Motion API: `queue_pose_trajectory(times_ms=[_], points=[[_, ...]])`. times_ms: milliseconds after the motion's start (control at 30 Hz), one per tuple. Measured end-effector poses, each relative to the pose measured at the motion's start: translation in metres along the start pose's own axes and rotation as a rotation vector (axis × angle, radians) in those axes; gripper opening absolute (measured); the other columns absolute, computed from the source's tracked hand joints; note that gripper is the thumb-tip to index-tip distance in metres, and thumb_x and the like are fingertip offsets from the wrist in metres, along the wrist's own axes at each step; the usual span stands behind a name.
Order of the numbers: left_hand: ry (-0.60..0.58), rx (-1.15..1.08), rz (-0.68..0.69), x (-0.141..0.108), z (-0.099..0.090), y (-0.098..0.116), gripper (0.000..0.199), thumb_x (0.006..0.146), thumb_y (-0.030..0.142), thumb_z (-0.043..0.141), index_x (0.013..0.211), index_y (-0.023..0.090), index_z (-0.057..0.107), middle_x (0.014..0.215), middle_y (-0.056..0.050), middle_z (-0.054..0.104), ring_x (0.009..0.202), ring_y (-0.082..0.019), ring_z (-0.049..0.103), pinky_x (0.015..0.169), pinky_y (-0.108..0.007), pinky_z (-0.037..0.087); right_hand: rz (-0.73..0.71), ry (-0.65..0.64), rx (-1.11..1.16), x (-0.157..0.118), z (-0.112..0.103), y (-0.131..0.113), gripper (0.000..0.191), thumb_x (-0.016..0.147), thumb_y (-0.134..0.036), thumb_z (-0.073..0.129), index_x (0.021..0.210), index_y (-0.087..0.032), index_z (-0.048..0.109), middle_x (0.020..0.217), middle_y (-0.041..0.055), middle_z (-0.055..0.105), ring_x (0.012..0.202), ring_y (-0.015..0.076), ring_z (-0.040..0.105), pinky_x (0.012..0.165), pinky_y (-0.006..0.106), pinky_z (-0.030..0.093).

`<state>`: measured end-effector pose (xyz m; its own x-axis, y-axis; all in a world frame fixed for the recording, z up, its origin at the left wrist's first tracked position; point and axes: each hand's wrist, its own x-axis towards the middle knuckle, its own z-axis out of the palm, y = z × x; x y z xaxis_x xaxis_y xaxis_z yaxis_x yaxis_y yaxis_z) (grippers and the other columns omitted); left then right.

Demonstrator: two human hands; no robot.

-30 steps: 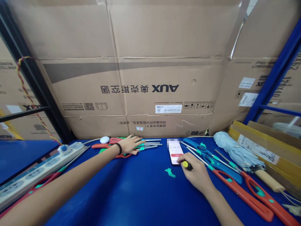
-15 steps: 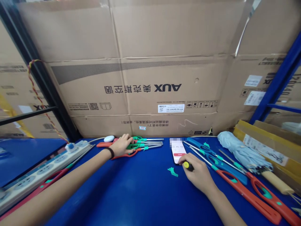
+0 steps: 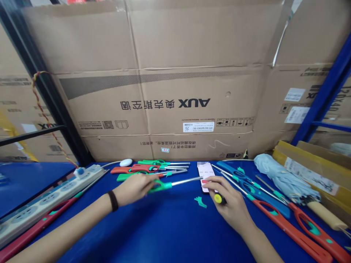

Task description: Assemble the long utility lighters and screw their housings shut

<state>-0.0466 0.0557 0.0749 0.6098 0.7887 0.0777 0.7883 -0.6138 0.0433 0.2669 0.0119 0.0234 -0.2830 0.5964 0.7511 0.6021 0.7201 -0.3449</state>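
Note:
My left hand (image 3: 136, 189) is closed on a green lighter (image 3: 164, 185), whose metal tube points right toward the phone. My right hand (image 3: 229, 197), fingers curled, holds a screwdriver with a yellow-ended black handle (image 3: 219, 198), beside the lit phone (image 3: 206, 171) showing a timer. Its fingertips are near the tip of the lighter's tube; whether they touch is unclear. Behind my left hand lies a group of red and green lighters (image 3: 142, 168). A small green plastic piece (image 3: 200, 202) lies in front of the phone.
On the left are a white power strip (image 3: 49, 199), a dark red lighter (image 3: 41, 223) and a white oval object (image 3: 126, 162). Blue lighters (image 3: 255, 190), red lighters (image 3: 290, 230), a light blue umbrella (image 3: 285, 175) and an open carton (image 3: 309, 171) occupy the right. Cardboard (image 3: 164, 84) stands behind.
My left hand has come away from the group of lighters toward me, bringing a green lighter with it. My right hand has shifted slightly, its fingers now over the phone's lower part.

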Motion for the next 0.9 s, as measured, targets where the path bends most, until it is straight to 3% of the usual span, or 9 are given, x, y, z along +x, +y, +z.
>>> queue_pose_trajectory(times_ms=[67, 167, 267, 367, 467, 567, 700, 767, 900], points=[[-0.122, -0.107, 0.080, -0.010, 0.002, 0.027, 0.022, 0.095, 0.025, 0.041, 0.087, 0.023, 0.062, 0.063, 0.005, 0.066, 0.050, -0.009, 0.061, 0.050, -0.015, 0.041, -0.028, 0.040, 0.000, 0.001, -0.004, -0.004, 0.034, 0.088, -0.005, 0.047, 0.111, -0.027, 0.059, 0.105, 0.0062, 0.062, 0.092, 0.0177, 0.065, 0.075, 0.027, 0.052], [-0.272, -0.379, 0.151, -0.012, 0.011, 0.066, 0.019, 0.091, 0.017, 0.048, 0.095, 0.023, 0.065, 0.069, 0.005, 0.070, 0.056, -0.009, 0.063, 0.052, -0.015, 0.042, -0.046, 0.108, -0.016, 0.003, -0.011, -0.008, 0.034, 0.089, -0.005, 0.049, 0.113, -0.026, 0.058, 0.096, 0.0045, 0.064, 0.086, 0.0158, 0.065, 0.071, 0.024, 0.052], [-0.277, -0.459, 0.169, 0.000, 0.023, 0.090, 0.023, 0.083, 0.014, 0.056, 0.100, 0.026, 0.066, 0.081, 0.004, 0.073, 0.068, -0.012, 0.068, 0.061, -0.016, 0.046, -0.059, 0.170, -0.034, 0.005, -0.013, -0.008, 0.028, 0.088, -0.006, 0.051, 0.108, -0.025, 0.059, 0.092, 0.0042, 0.065, 0.084, 0.0162, 0.065, 0.070, 0.024, 0.052], [-0.213, -0.444, 0.175, 0.012, 0.033, 0.096, 0.018, 0.085, 0.018, 0.056, 0.097, 0.026, 0.067, 0.088, 0.002, 0.073, 0.077, -0.015, 0.068, 0.069, -0.019, 0.048, -0.052, 0.180, -0.030, 0.005, -0.011, -0.008, 0.025, 0.088, -0.008, 0.051, 0.104, -0.024, 0.060, 0.089, 0.0039, 0.067, 0.081, 0.0167, 0.066, 0.069, 0.025, 0.052], [-0.150, -0.440, 0.166, 0.012, 0.034, 0.082, 0.019, 0.089, 0.023, 0.051, 0.101, 0.025, 0.066, 0.095, 0.000, 0.072, 0.083, -0.016, 0.066, 0.074, -0.021, 0.048, -0.043, 0.142, -0.020, 0.005, -0.009, -0.008, 0.023, 0.088, -0.009, 0.049, 0.101, -0.023, 0.062, 0.087, 0.0036, 0.068, 0.077, 0.0164, 0.066, 0.069, 0.025, 0.052], [-0.165, -0.499, 0.135, -0.005, 0.028, 0.048, 0.023, 0.093, 0.031, 0.046, 0.103, 0.024, 0.066, 0.099, -0.002, 0.070, 0.088, -0.017, 0.065, 0.078, -0.023, 0.048, -0.034, 0.142, -0.014, 0.006, -0.008, -0.010, 0.021, 0.087, -0.009, 0.049, 0.098, -0.021, 0.063, 0.083, 0.0033, 0.069, 0.073, 0.0156, 0.067, 0.067, 0.024, 0.052], [-0.169, -0.614, -0.101, -0.037, 0.017, -0.010, 0.034, 0.091, 0.046, 0.046, 0.100, 0.021, 0.067, 0.094, -0.002, 0.071, 0.084, -0.019, 0.065, 0.075, -0.024, 0.051, -0.027, 0.122, -0.002, 0.007, -0.007, -0.014, 0.022, 0.084, -0.007, 0.049, 0.094, -0.020, 0.064, 0.082, 0.0027, 0.071, 0.071, 0.0149, 0.068, 0.067, 0.023, 0.051], [-0.096, -0.639, -0.212, -0.045, 0.014, -0.035, 0.040, 0.088, 0.053, 0.046, 0.099, 0.021, 0.067, 0.095, -0.002, 0.071, 0.085, -0.021, 0.065, 0.075, -0.027, 0.052, -0.008, 0.062, 0.007, 0.006, -0.005, -0.016, 0.023, 0.083, -0.007, 0.049, 0.093, -0.021, 0.064, 0.085, 0.0019, 0.072, 0.073, 0.0149, 0.068, 0.068, 0.024, 0.051], [0.056, -0.425, -0.319, -0.039, 0.017, -0.061, 0.046, 0.080, 0.061, 0.047, 0.091, 0.021, 0.069, 0.092, -0.003, 0.072, 0.085, -0.023, 0.065, 0.075, -0.029, 0.052, 0.027, -0.049, 0.041, 0.003, -0.001, -0.016, 0.026, 0.080, -0.007, 0.048, 0.093, -0.023, 0.064, 0.085, -0.0003, 0.072, 0.073, 0.0142, 0.068, 0.066, 0.023, 0.051]])
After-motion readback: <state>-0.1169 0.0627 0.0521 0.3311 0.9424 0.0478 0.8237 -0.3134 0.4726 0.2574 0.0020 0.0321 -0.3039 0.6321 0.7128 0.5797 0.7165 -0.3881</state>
